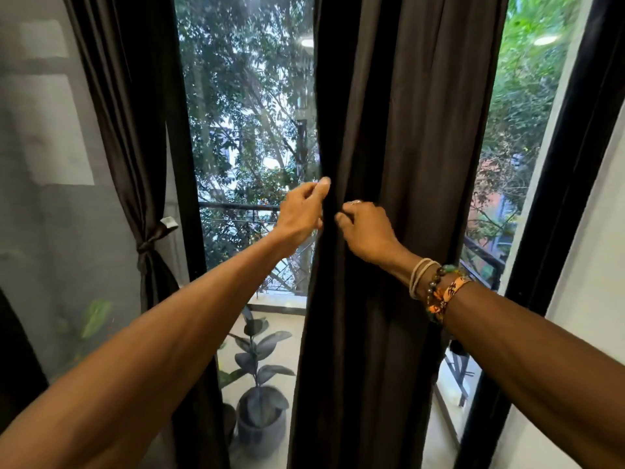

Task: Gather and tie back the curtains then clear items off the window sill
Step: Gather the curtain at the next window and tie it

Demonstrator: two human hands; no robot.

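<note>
Two bare arms reach forward to the dark brown curtain (406,130) that hangs in the middle of the window, between two strips of glass. The left hand (302,211) is at the left edge of this curtain, with its fingers curled, and its grip closes on the edge of the cloth. The right hand (367,231) is just beside it, a little lower, and its grip is also closed, with the fingers bent into a fold of the same cloth. The two hands are near each other but do not touch. On the right wrist there are several bracelets (439,289), some of beads and one of orange cloth. At the far left a second curtain (128,130) of the same colour is already gathered, and a knotted tie (148,245) holds it together about halfway down. Through the glass a potted plant (260,384) with dark leaves stands on the balcony floor, a black railing (236,206) runs behind it, and green trees (243,79) fill the view above. A black window frame (558,198) stands at the right, beside a white wall.
</note>
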